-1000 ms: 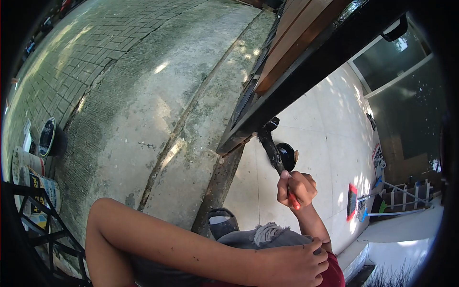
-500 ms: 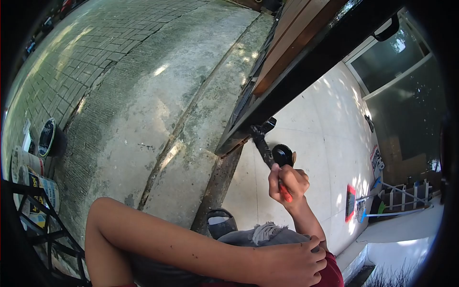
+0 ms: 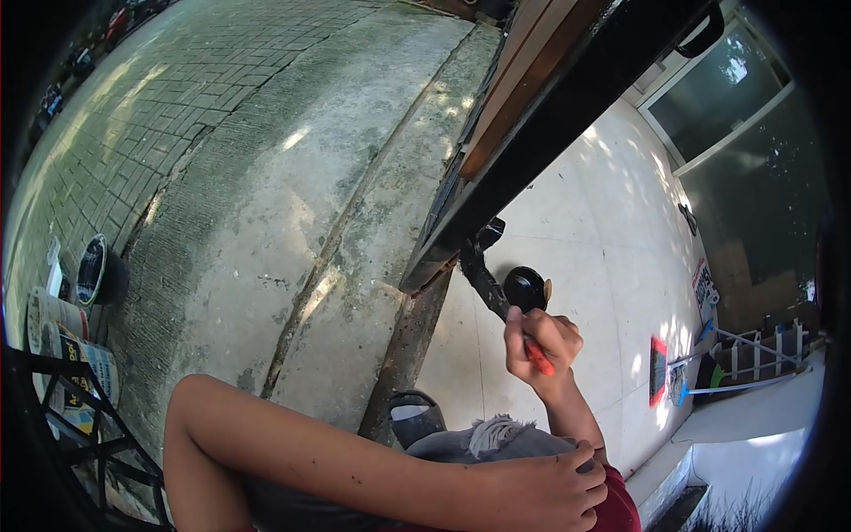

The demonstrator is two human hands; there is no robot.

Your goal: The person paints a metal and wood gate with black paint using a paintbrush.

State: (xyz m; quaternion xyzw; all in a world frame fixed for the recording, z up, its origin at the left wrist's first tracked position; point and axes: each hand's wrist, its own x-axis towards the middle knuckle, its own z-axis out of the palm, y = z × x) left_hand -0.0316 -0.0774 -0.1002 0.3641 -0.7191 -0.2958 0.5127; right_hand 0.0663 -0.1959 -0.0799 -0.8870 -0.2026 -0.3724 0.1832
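Observation:
My right hand (image 3: 542,344) is closed around a paintbrush (image 3: 483,282) with a red handle end and a black-coated shaft and bristles. The bristles touch, or come very close to, the lower end of a black gate frame (image 3: 523,168), beside a small black fitting (image 3: 489,232). Just past my right hand, a round black container (image 3: 524,288) stands on the pale floor, a tan piece showing at its edge. My left arm crosses my lap, and my left hand (image 3: 541,488) curls over my right arm near the maroon sleeve (image 3: 616,505).
Wooden slats (image 3: 510,97) line the gate. Left lie rough concrete (image 3: 266,222), a dark bucket (image 3: 105,270), printed tubs (image 3: 84,377) and a black lattice (image 3: 97,443). Rightward are a red-edged broom (image 3: 658,371), a ladder (image 3: 767,350) and a glass door (image 3: 718,97). My sandalled foot (image 3: 415,417) is below.
My right hand has shifted slightly right and down in view, and the brush bristles have moved a little down and left along the frame's end. My left hand stays on my right arm.

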